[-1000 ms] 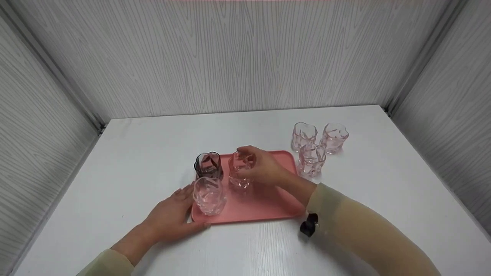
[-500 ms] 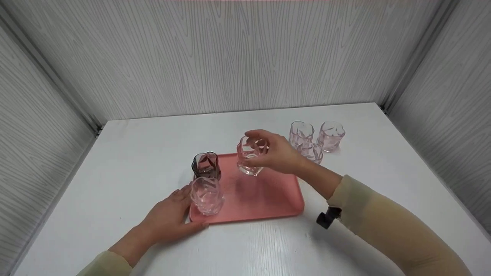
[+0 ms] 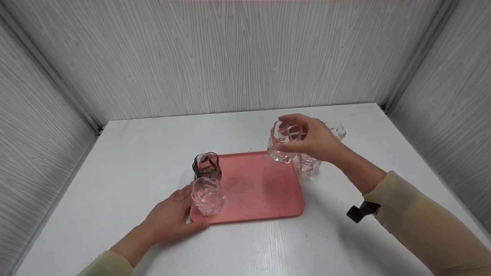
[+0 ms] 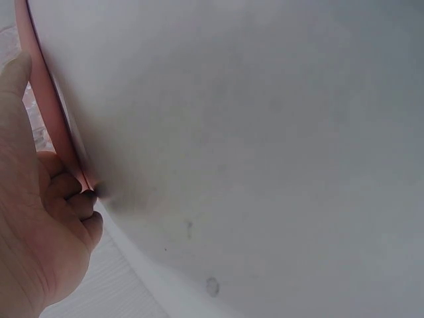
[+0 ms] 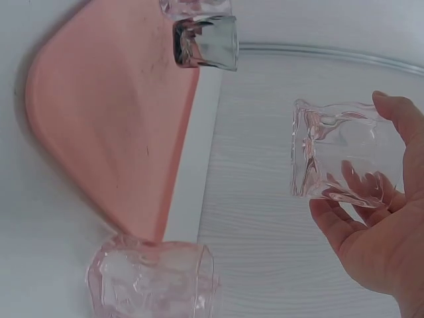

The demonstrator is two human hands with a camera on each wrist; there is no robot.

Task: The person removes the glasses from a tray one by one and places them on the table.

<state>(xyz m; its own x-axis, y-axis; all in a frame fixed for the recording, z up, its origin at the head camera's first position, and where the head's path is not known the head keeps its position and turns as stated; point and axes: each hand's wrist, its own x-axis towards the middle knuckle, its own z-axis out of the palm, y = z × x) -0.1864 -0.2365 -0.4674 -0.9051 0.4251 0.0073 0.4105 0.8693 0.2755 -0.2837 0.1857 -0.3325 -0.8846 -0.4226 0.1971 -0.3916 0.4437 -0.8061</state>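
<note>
A clear, wavy-sided glass (image 3: 283, 150) is raised over the far right corner of a pink tray (image 3: 253, 191). My right hand (image 3: 317, 138) grips it, thumb on one side and fingers on the other. In the right wrist view this glass (image 5: 344, 152) shows nothing inside. On the tray's left side stand a smoky dark glass (image 3: 206, 168) and, nearer me, another clear glass (image 3: 209, 199). My left hand (image 3: 170, 216) holds the tray's near left corner, its thumb along the front edge. Curled fingers (image 4: 79, 202) meet the pink rim in the left wrist view.
Pale pink glasses stand right of the tray: one (image 3: 308, 165) close by its edge, another (image 3: 336, 129) farther back, partly hidden by my right hand. White grained panels (image 3: 238, 57) enclose the white tabletop (image 3: 145, 153) at the back and both sides.
My right hand has lifted the clear glass off the middle of the tray and carried it up and right, toward the pale pink glasses. My left hand stays at the tray.
</note>
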